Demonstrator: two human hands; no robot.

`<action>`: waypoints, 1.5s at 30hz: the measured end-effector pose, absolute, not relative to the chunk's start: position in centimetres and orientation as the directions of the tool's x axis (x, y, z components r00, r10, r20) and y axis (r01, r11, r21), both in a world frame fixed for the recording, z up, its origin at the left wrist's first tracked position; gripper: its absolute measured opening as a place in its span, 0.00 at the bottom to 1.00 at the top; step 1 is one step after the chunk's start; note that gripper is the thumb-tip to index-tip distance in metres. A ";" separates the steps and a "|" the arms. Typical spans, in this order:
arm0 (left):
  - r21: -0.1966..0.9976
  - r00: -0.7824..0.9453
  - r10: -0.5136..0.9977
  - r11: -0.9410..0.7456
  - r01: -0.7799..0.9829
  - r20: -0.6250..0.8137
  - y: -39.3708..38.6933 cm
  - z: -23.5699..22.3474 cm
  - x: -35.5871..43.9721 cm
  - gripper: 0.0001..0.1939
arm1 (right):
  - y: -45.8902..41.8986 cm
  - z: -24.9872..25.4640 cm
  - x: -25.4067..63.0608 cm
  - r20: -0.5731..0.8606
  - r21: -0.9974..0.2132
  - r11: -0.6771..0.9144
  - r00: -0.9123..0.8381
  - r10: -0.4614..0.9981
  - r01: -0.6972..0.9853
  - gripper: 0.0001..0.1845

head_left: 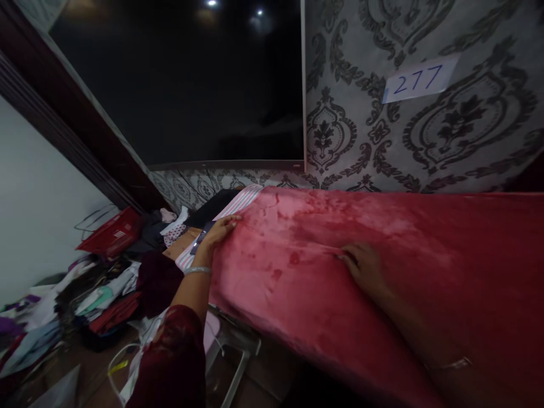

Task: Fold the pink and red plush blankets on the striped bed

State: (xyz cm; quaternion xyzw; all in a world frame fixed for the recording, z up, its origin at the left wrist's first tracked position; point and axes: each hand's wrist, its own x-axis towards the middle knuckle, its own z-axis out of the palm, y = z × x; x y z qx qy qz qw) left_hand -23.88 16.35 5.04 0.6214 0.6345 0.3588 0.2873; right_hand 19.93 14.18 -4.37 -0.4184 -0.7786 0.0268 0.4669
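Note:
A red velvety blanket (382,249) lies spread over a raised board. My left hand (219,232) rests at the blanket's left edge, fingers closed on the edge where it meets a pink and white striped cover (240,201). A silver bangle sits on that wrist. My right hand (361,266) lies flat on the middle of the blanket, fingers stretched out toward the left, holding nothing.
A big dark screen (191,85) hangs on a grey patterned wall with a paper label reading 277 (419,79). At lower left a red basket (113,232) and heaps of clothes (97,294) cover the floor. White metal legs (238,362) show under the board.

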 end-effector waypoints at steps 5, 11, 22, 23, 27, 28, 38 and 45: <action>0.798 0.032 0.996 -0.081 0.597 0.078 16.0 5.0 -24.7 0.34 | 14.0 -3.8 20.4 0.720 -0.414 0.655 -0.212 0.661 0.632 0.13; 0.696 0.071 0.986 -0.159 0.700 0.153 16.4 4.9 -24.8 0.13 | 13.8 -3.4 20.7 0.691 -0.420 0.651 -0.241 0.681 0.633 0.14; 0.473 -0.115 0.882 -0.131 0.871 0.457 17.0 3.2 -23.0 0.10 | 13.7 -2.2 21.6 0.665 -0.418 0.643 -0.266 0.698 0.642 0.13; 0.448 -0.113 0.884 -0.116 0.886 0.453 17.2 3.1 -22.7 0.09 | 13.6 -2.1 21.6 0.651 -0.419 0.646 -0.285 0.704 0.638 0.13; 0.334 -0.116 0.899 -0.035 0.942 0.422 17.6 2.9 -21.9 0.11 | 13.5 -2.0 21.3 0.618 -0.447 0.643 -0.305 0.725 0.622 0.13; 0.302 -0.122 0.901 -0.010 0.953 0.415 17.5 2.9 -21.7 0.13 | 13.4 -2.0 21.3 0.607 -0.456 0.639 -0.309 0.732 0.619 0.13; 0.017 -0.129 0.925 0.132 0.991 0.358 16.2 3.5 -19.3 0.18 | 13.0 -1.5 21.0 0.534 -0.483 0.593 -0.319 0.783 0.644 0.13; -0.029 -0.113 0.929 0.132 0.991 0.352 15.5 4.6 -19.1 0.16 | 13.2 -1.7 20.7 0.579 -0.485 0.624 -0.310 0.754 0.613 0.12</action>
